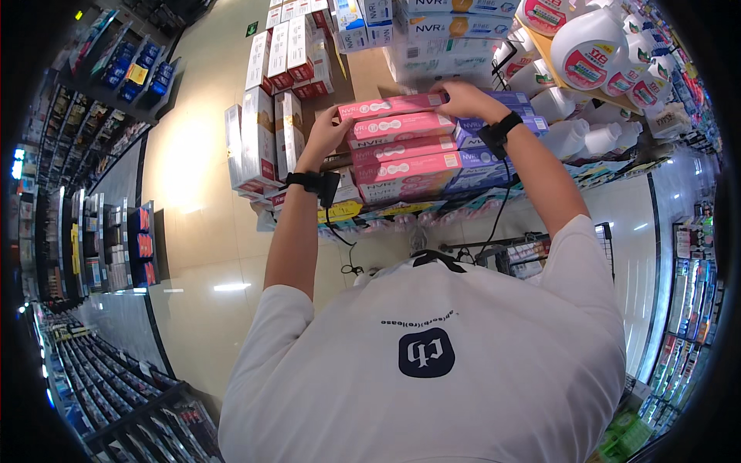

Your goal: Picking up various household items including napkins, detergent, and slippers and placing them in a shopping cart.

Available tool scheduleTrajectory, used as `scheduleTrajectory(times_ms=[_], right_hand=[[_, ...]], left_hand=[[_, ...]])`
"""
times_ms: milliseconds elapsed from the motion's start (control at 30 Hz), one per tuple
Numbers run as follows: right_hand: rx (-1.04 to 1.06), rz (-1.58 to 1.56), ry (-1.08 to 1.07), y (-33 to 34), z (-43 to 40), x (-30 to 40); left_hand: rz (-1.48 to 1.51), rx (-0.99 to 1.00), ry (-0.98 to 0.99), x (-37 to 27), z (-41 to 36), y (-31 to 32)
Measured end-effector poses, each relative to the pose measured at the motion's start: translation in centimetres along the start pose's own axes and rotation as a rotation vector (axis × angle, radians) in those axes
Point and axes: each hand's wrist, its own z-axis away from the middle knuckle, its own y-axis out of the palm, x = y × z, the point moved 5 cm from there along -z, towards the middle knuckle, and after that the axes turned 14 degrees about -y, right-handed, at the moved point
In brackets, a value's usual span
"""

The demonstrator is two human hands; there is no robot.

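A long pink carton (393, 106) marked NVR lies at the back of several rows of like pink cartons (405, 169). My left hand (330, 132) grips its left end, thumb on the near side. At its right end, my right hand (463, 99) has its fingers curled over the carton. Purple-blue cartons (485, 157) of the same make stand just right of the pink ones. Both wrists wear black bands with dark cable-fed units; part of each hand's fingers is hidden behind the carton.
White and red cartons (258, 139) stand at the left of the display. Behind are blue and white boxes (457, 26) and a wrapped white pack (446, 58). White detergent bottles (587, 52) crowd the right side. Yellow price signs (341, 212) hang along the near edge.
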Motion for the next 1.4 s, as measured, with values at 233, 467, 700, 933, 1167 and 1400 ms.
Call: scheduleTrajectory(times_ms=[233, 467, 700, 933, 1167, 1400], right_hand=[[0.030, -0.027, 0.013, 0.8, 0.2, -1.2], [0.016, -0.010, 0.013, 0.7, 0.7, -0.5], [-0.275, 0.167, -0.019, -1.0, 5.0, 2.7], [-0.691, 0.163, 0.138, -2.0, 18.8, 8.1], [-0.779, -0.146, 0.629, 10.2, 36.5, 8.6], [-0.475, -0.503, 1.082, 22.0, 47.8, 18.6]], left_hand=[[0.248, 0.054, -0.054, 2.0, -0.9, 1.2], [0.098, 0.020, -0.030, 1.9, -0.6, 1.1], [-0.059, -0.394, 0.219, 0.2, 3.4, -0.7], [0.158, -0.344, 0.427, 1.1, 16.7, -5.2], [0.093, -0.030, 0.025, 16.0, 25.2, -0.5], [-0.496, 0.483, -0.093, 39.7, 34.2, 10.1]])
